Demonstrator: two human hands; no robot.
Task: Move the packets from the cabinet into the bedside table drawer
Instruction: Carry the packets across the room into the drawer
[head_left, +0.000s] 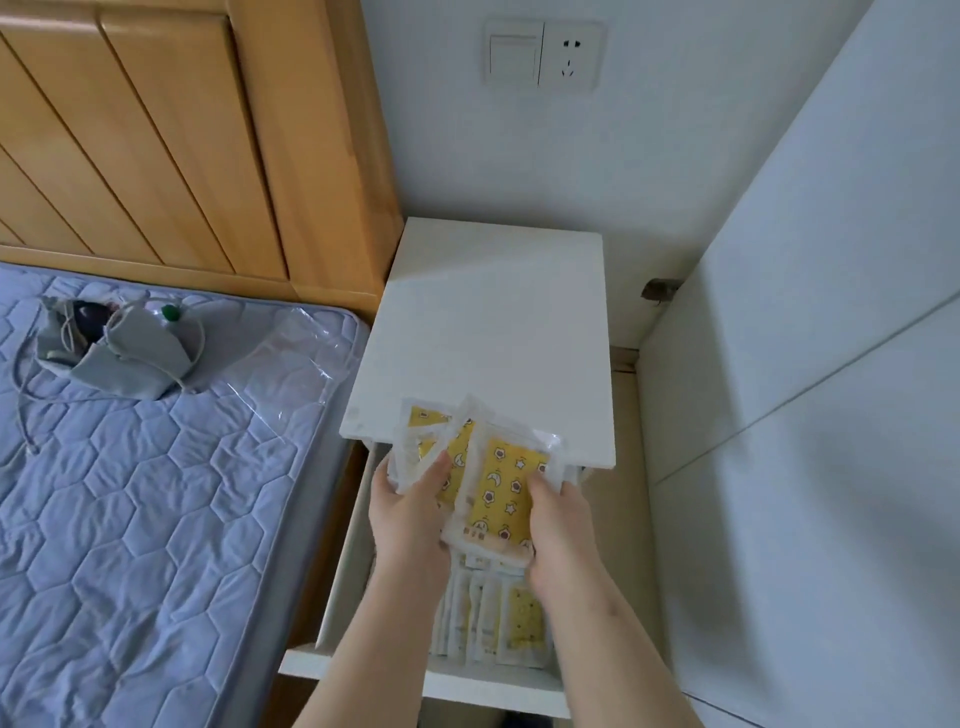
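Packets (498, 478), yellow-printed in clear wrap, are hanging as a fanned bundle over the far end of the open drawer (488, 688); the left hand (410, 512) and right hand (558, 525) are pinching its near edges, fingers curled, probably to lower it together beside the row (493, 623) already lying inside. White bedside table (493, 332) is standing between quilted mattress (130, 493) leftward and cabinet panel (805, 415) rightward

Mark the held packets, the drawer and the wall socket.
Held packets (506, 488): head view, yellow face of the front packet.
Drawer (493, 691): head view, front rim.
Socket (570, 54): head view, faceplate middle.
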